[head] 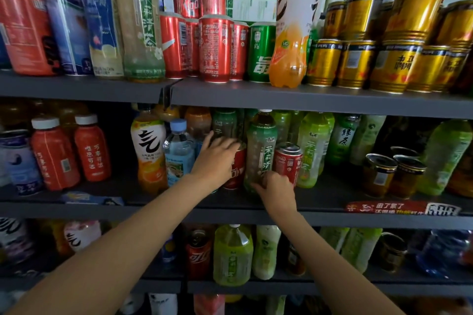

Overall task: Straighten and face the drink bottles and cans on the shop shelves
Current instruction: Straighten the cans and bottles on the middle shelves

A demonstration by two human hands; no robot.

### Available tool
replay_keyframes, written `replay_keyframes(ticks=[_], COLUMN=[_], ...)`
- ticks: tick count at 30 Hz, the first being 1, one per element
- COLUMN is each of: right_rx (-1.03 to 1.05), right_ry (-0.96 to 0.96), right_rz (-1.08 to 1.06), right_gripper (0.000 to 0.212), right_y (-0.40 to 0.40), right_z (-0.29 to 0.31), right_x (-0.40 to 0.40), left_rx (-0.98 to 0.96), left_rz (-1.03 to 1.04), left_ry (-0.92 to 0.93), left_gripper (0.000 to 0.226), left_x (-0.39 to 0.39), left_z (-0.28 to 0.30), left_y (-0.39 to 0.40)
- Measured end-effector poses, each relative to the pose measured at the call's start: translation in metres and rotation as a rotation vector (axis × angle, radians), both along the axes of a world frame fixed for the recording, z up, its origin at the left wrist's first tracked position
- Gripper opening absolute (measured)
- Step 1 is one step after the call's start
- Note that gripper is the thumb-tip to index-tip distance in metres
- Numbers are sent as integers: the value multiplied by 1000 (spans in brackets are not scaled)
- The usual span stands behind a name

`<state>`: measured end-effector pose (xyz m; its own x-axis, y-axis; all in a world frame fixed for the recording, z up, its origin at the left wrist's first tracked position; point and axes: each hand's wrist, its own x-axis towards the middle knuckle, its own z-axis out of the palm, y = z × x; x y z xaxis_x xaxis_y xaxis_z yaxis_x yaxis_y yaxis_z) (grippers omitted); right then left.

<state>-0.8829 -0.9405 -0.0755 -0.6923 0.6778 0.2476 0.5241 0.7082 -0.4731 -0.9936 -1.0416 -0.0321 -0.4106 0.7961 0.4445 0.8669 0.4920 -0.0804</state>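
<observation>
Your two hands were both at the middle shelf (320, 208), near the center of the frame. Your left hand (217, 158) lay over the top of a red cola can (236, 174), with the fingers curled loosely around its upper rim. Your right hand (275, 190) pinched the bottom of a tall green jasmine tea bottle (259, 151), just to the right of that can. A second red can (288, 161) stood touching the bottle's other side, and a small water bottle (179, 151) stood to the left of your left hand.

The tea bottle looked full, so it was likely heavy for its size. Its plastic wall was probably smooth and a bit soft, so a hard squeeze could dent it. It was tall and thin, which meant it could tip if you pushed it up high. Holding it low and turning it there seemed the safe way. Its label already faced mostly forward.

The can was likely stiff and slick. Gripping it around the top rim looked right for twisting it, since its label seemed turned partly sideways.
</observation>
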Motion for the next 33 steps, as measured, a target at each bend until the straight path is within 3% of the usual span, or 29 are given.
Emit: replay_keyframes(ticks=[10,20,23,27,30,33], right_rx=[55,-116,-163,-407,-586,-586], right_ry=[-64,-134,-44,187,286,333], right_rz=[-46,81,144,273,237,144], right_gripper=[22,61,63,71,84,89], right_y=[2,14,14,5,1,-4], right_z=[4,2,4,15,13,-1], right_x=[-39,-47,-38,-42,-58,-75], left_rx=[-5,-77,6,271,283,334], left_rz=[-1,-46,-86,-69,-64,-55], left_ry=[52,-58,-99,-100,-95,-143], left_gripper=[57,66,61,52,51,51], left_x=[1,0,-1,-5,-12,-14], left_z=[4,13,12,9,3,0], left_y=[-1,-7,-9,-20,-31,-44])
